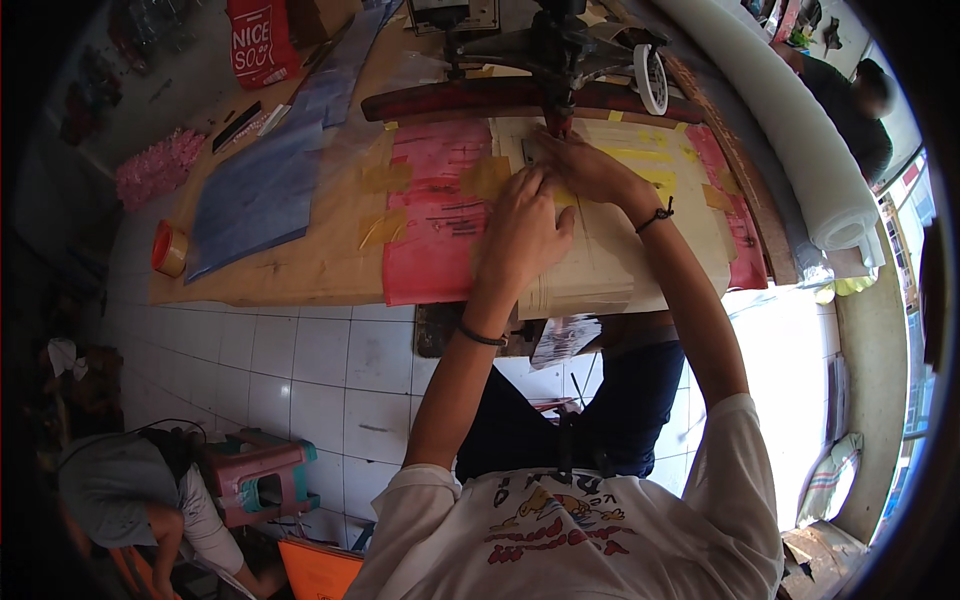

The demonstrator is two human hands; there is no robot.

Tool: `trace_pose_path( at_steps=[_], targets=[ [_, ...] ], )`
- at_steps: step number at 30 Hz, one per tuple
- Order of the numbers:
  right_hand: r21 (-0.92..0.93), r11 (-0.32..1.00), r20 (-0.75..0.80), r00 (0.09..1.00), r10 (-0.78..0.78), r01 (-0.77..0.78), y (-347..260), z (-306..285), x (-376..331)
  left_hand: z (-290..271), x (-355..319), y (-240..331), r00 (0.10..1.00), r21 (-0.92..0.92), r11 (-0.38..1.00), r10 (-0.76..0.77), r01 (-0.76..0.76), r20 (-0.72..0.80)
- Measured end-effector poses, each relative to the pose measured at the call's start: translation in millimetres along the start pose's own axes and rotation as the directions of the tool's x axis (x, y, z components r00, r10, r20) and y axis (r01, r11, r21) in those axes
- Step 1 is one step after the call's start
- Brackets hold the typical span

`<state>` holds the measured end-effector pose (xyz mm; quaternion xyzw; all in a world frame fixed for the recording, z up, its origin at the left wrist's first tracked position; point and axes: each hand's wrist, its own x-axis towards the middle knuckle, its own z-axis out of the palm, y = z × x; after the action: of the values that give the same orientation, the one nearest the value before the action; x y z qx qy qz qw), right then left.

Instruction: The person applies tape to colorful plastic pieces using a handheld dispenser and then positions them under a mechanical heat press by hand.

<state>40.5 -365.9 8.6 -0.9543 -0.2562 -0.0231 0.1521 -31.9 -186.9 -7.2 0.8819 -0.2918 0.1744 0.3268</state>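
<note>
In the head view, a stack of pale paper sheets (600, 255) is seen lying on the wooden bench (310, 265), partly over a red sheet (430, 225) patched with yellowish tape. The left hand (525, 230) is laid flat on the stack, fingers (520, 185) spread and released, pressing the paper without gripping it. The right hand (585, 165) is placed just beyond it, at the foot of a dark metal press (550, 50); its fingertips are hidden under the machine's head, so whether they pinch the paper or only rest on it cannot be told. The near edge of the stack overhangs the bench and is partly covered by the left forearm.

A blue plastic sheet (265, 180) is spread further left, a roll of orange tape (170, 248) stands at the bench's left edge, and a white foam roll (790, 130) lies along the right. A red bag (262, 40) at the far end is cut off by the rim; its contents are not visible. On the tiled floor a pink and green stool (258, 480) stands beside another person (130, 500), seen only in part.
</note>
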Motion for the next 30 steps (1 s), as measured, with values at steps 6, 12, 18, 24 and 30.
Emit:
trace_pose_path(
  at_steps=[6, 12, 18, 24, 30],
  targets=[
    [-0.064, 0.996, -0.164, 0.985, 0.049, -0.061, -18.0, -17.8, -79.8, 1.2, -1.1, -1.0, 1.0, 0.043, 0.999, -0.025, 0.024, 0.017],
    [0.091, 0.992, -0.305, 0.946, 0.113, -0.089, -34.5, -11.6, -119.8, 2.0, 0.4, -2.9, 1.0, 0.025, 1.0, 0.01, -0.01, -0.013],
    [0.113, 0.99, -0.323, 0.94, 0.112, -0.079, -31.7, -10.1, -119.8, 4.6, 1.7, -2.5, 1.0, 0.035, 0.999, 0.007, -0.007, 0.006],
    [0.113, 0.99, -0.333, 0.936, 0.114, -0.08, -33.1, -10.2, -120.0, 1.6, 0.9, 0.3, 1.0, 0.05, 0.999, -0.006, 0.005, 0.02],
    [0.1, 0.991, -0.315, 0.942, 0.12, -0.092, -33.4, -10.6, -120.7, 1.4, 0.8, 1.4, 1.0, 0.054, 0.999, -0.009, 0.007, 0.024]
  ],
)
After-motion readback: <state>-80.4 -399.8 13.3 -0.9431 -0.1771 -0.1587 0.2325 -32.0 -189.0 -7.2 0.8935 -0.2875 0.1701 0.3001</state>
